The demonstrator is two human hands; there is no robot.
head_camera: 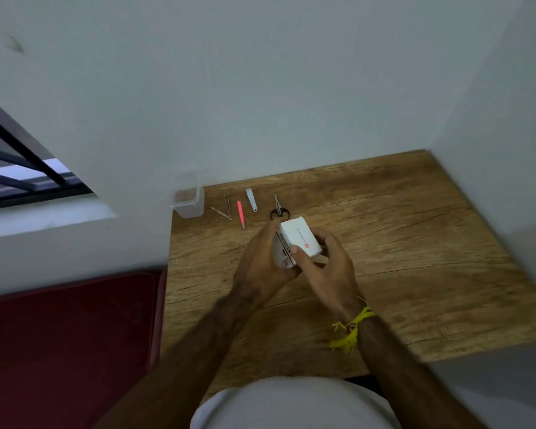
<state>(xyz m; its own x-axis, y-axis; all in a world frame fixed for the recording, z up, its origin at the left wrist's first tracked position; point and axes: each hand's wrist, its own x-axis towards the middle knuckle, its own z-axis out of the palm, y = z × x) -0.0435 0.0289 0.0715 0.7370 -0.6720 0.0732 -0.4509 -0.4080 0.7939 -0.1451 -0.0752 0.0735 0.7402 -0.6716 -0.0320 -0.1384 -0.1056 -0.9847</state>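
Observation:
A small white box (299,238) with a red logo and a barcode label on its side is held above the wooden table (399,243). My left hand (262,264) grips it from the left and below. My right hand (325,266) holds it from the right, thumb pressed on the top face. A yellow thread band sits on my right wrist.
Along the table's far edge lie tweezers (227,202), a thin metal pick (221,213), a pink tool (240,214), a nail clipper (251,199) and small scissors (278,209). A clear plastic container (188,202) stands at the far left corner. Walls close in behind and right; a red mat (68,335) lies left.

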